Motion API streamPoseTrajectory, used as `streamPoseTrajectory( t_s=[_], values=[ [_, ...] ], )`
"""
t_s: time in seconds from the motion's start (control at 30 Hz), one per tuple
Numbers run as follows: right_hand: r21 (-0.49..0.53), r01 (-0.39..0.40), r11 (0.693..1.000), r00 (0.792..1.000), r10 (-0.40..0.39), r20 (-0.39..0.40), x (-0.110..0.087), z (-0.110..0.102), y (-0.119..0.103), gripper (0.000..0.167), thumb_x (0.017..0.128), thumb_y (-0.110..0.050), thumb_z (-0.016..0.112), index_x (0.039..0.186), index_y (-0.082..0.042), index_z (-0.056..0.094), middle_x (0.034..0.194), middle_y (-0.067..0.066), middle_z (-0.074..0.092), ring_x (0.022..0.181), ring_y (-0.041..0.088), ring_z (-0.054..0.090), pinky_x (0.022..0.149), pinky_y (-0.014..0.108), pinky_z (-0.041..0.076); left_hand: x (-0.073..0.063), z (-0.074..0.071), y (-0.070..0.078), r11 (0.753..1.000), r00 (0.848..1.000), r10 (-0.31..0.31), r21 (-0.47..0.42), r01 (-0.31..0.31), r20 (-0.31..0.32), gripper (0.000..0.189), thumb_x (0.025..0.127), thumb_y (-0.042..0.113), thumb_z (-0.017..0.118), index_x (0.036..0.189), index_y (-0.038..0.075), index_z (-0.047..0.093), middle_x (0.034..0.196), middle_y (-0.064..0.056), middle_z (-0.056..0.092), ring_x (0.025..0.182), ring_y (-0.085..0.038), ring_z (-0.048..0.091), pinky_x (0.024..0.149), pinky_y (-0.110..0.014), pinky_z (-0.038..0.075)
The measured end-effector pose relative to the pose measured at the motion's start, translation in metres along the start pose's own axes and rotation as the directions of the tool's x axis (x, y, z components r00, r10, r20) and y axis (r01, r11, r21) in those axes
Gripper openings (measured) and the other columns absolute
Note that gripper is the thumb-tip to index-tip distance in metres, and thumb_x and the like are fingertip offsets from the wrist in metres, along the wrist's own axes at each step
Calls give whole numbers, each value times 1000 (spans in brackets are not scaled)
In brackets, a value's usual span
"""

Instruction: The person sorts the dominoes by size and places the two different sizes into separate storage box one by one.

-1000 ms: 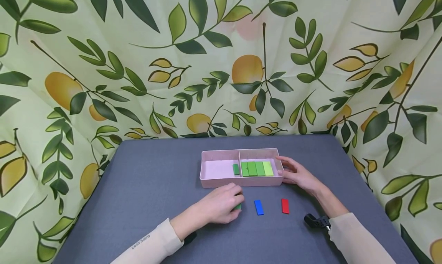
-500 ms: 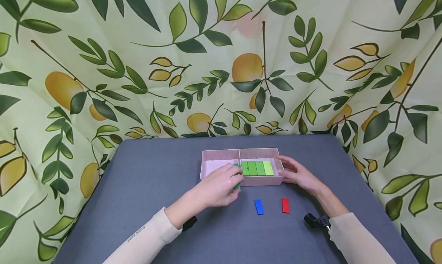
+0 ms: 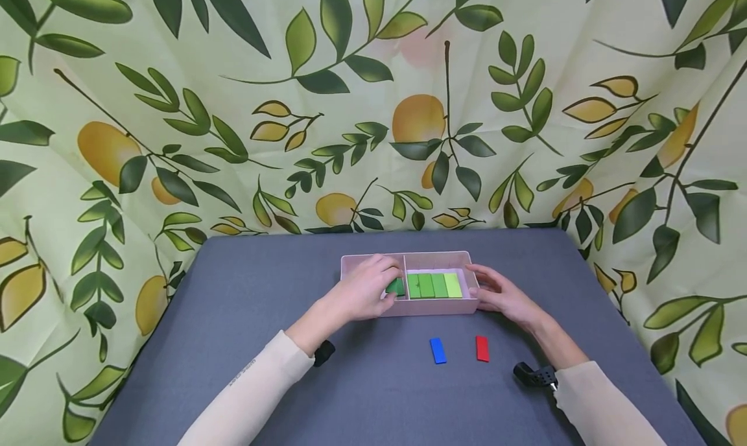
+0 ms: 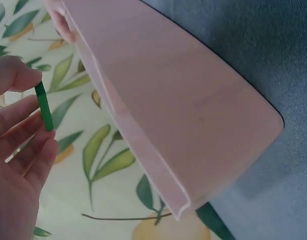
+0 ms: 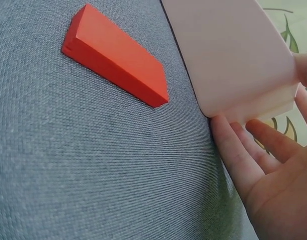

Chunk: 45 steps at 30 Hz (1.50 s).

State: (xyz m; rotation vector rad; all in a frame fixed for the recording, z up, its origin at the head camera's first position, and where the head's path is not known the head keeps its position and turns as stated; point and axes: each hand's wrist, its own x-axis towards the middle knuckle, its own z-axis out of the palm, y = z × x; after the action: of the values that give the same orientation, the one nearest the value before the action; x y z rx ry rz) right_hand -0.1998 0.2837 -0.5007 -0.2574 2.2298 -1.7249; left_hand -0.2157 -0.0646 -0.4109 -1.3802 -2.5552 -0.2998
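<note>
My left hand point(image 3: 367, 289) reaches over the near wall into the left compartment of a pink two-part box point(image 3: 432, 308). It pinches a dark green block point(image 4: 45, 107) between thumb and fingertips, edge-on in the left wrist view. In the head view, dark green point(image 3: 397, 286) shows beside the divider, partly covered by the fingers. Several lighter green blocks point(image 3: 432, 285) lie side by side in the right compartment. My right hand point(image 3: 508, 297) rests at the box's right end, with extended fingers point(image 5: 238, 150) touching its lower corner.
A blue block point(image 3: 438, 351) and a red block point(image 3: 482, 349) lie apart on the grey-blue cloth point(image 3: 262, 277) in front of the box. A leaf-and-fruit patterned curtain point(image 3: 362, 37) hangs behind the table and along both sides.
My left hand has carried the green block from the cloth in front of the box, over the near wall, into the left compartment. My right hand and the box have stayed put.
</note>
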Motion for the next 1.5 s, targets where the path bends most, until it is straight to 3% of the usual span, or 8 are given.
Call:
streamPoseTrajectory(
  t_s=[0.2, 0.43, 0.6, 0.9, 1.17, 1.5],
  values=[
    [-3, -8, 1000, 1000, 8, 1, 1, 0, 0, 66, 103, -25, 61, 159, -13, 29, 161, 29, 20, 139, 49, 35, 98, 41, 52, 7, 7, -14, 996, 994, -61, -55, 66, 86, 33, 89, 15, 73, 119, 2, 69, 120, -7, 66, 114, -26, 57, 103, -35, 44],
    [-14, -15, 1000, 1000, 15, 0, 2, -2, -1, 67, 103, -26, 62, 160, -13, 29, 161, 28, 20, 140, 50, 34, 99, 42, 51, 14, 17, -27, 980, 983, -126, -135, 144, 135, 33, 88, 14, 77, 118, 0, 71, 118, -9, 66, 112, -27, 58, 99, -38, 47],
    [-15, -32, 999, 1000, 32, -1, 1, -2, -1, 68, 103, -28, 63, 160, -14, 28, 162, 29, 18, 140, 50, 35, 99, 44, 51, 18, 30, -35, 967, 963, -184, -138, 213, 195, 32, 89, 17, 77, 116, 3, 72, 115, -6, 67, 104, -23, 58, 89, -35, 49],
    [-11, -29, 1000, 1000, 29, -1, 0, 0, -2, 67, 103, -26, 62, 160, -14, 29, 162, 29, 19, 138, 49, 36, 99, 44, 51, 25, 51, -44, 952, 924, -226, -130, 276, 307, 28, 87, 19, 77, 112, 5, 74, 103, -3, 65, 92, -16, 55, 82, -32, 48],
    [-16, -31, 999, 1000, 31, -4, -1, 1, -2, 67, 103, -26, 63, 159, -13, 29, 161, 29, 20, 138, 48, 37, 98, 42, 52, 29, 66, -47, 941, 896, -236, -142, 307, 376, 32, 87, 20, 80, 115, 5, 73, 111, -4, 68, 99, -16, 60, 94, -33, 49],
    [-12, -30, 999, 1000, 30, -2, -1, 0, -2, 68, 103, -26, 63, 160, -12, 29, 161, 29, 20, 138, 50, 36, 97, 41, 52, 33, 72, -46, 950, 902, -225, -120, 287, 369, 36, 88, 26, 80, 119, 9, 73, 111, -2, 68, 100, -16, 60, 94, -32, 49]
  ],
)
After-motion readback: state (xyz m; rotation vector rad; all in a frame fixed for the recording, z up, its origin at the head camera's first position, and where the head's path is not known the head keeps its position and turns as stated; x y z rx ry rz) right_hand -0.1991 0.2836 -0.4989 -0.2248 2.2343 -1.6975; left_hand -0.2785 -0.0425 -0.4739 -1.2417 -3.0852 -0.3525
